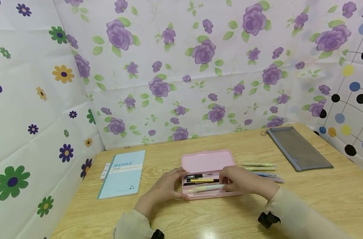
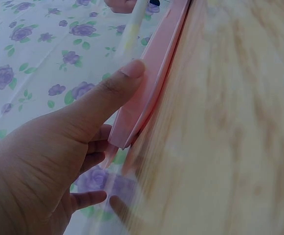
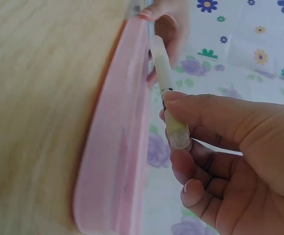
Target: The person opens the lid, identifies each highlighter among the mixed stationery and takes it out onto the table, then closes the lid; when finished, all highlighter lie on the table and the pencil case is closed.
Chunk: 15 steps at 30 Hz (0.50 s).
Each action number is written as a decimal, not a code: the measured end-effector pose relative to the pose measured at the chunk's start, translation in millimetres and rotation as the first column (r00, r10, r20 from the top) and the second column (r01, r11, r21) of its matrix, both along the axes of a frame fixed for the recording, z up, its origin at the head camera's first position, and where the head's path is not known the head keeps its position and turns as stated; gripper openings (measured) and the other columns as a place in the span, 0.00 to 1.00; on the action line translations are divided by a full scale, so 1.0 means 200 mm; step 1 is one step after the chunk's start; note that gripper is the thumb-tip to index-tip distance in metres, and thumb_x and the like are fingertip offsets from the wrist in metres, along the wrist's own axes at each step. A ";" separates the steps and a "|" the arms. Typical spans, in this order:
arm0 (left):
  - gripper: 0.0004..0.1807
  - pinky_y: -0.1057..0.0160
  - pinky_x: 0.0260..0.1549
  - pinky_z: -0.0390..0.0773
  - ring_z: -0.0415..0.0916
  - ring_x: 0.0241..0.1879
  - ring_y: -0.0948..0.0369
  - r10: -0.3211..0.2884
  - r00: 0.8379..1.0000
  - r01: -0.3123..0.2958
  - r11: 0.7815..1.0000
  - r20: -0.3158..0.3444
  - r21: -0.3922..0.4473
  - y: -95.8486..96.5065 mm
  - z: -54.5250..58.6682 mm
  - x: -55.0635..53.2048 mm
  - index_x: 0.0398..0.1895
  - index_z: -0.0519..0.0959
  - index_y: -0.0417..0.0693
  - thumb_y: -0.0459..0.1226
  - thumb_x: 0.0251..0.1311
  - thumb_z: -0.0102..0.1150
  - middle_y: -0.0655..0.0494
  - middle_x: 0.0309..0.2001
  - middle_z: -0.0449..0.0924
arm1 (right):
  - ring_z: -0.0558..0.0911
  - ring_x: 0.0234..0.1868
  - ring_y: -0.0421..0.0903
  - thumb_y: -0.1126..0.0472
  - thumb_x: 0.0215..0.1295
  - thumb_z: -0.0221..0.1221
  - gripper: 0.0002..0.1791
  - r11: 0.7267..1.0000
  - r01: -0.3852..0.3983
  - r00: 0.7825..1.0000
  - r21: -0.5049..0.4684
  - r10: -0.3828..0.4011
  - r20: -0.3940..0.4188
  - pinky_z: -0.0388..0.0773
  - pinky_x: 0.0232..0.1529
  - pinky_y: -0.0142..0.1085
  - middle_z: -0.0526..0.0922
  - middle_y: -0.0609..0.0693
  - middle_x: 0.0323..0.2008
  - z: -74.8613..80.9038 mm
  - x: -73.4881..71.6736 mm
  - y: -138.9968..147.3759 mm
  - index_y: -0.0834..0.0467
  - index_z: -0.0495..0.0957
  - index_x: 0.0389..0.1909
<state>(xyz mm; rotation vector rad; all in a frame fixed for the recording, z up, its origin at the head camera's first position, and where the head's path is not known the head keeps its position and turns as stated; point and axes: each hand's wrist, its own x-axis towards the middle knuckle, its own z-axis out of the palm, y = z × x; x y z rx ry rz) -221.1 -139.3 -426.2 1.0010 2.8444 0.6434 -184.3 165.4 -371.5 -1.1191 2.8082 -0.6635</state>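
Note:
A pink pencil case (image 1: 206, 161) lies on the table with its lid folded back. My left hand (image 1: 165, 186) grips its left end, thumb (image 2: 124, 81) along the front wall in the left wrist view. Between thumb and fingers my right hand (image 1: 241, 180) pinches a pale yellow pen (image 3: 166, 81) by its clear end. The pen lies lengthwise over the front of the case, close to its inside. Behind it in the case are a yellow-and-black pen (image 1: 202, 181) and a black pen with a clear barrel (image 1: 194, 176). My right fingers hide the case's right part.
Several pens (image 1: 260, 168) lie on the table right of the case, partly behind my right hand. A light blue notebook (image 1: 124, 179) is at the left, with a white card (image 1: 105, 171) beside it. A grey mesh zip pouch (image 1: 299, 147) lies at the back right. Flowered cloth hangs behind the table.

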 end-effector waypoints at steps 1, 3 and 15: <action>0.51 0.41 0.67 0.63 0.62 0.69 0.48 0.001 1.000 -0.001 1.000 0.002 0.001 0.00 0.00 0.00 0.69 0.66 0.54 0.66 0.42 0.66 0.53 0.72 0.61 | 0.67 0.24 0.31 0.61 0.60 0.65 0.05 1.000 0.005 1.000 0.002 -0.005 0.005 0.68 0.26 0.25 0.75 0.39 0.26 0.01 0.00 0.01 0.51 0.78 0.28; 0.51 0.41 0.67 0.63 0.62 0.69 0.48 -0.001 1.000 0.001 1.000 0.004 0.004 0.00 0.01 0.00 0.69 0.66 0.54 0.66 0.42 0.66 0.53 0.72 0.61 | 0.67 0.24 0.31 0.61 0.60 0.65 0.05 1.000 0.016 1.000 0.012 -0.016 0.012 0.68 0.25 0.25 0.74 0.38 0.26 0.03 0.00 0.02 0.50 0.78 0.28; 0.51 0.41 0.66 0.65 0.63 0.69 0.47 -0.003 1.000 0.002 1.000 0.014 0.019 -0.01 0.00 0.00 0.69 0.66 0.55 0.66 0.42 0.65 0.54 0.72 0.61 | 0.67 0.25 0.30 0.62 0.60 0.64 0.06 0.998 0.050 0.998 0.043 -0.048 -0.046 0.68 0.25 0.26 0.73 0.39 0.26 0.15 0.03 0.12 0.50 0.77 0.28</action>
